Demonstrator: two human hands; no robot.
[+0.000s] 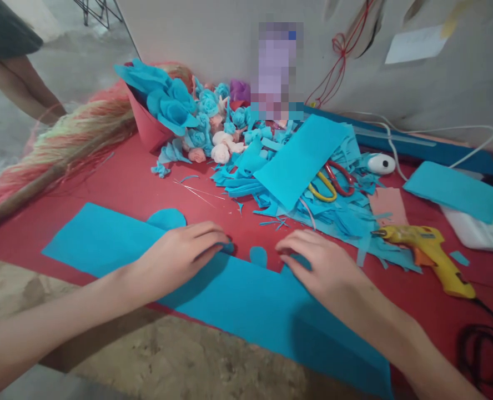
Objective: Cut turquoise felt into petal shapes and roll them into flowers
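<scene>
Pinching a small blue piece in left hand, grip of right hand unclear

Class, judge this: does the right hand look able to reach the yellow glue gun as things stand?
Probably yes: the yellow glue gun lies near the right hand, and only the low edge of the blue paper scraps comes between them.

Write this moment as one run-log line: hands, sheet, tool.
left hand: at small blue piece; right hand: over far edge of long blue sheet; sheet: on red tabletop; glue gun: lying unheld, right side
</scene>
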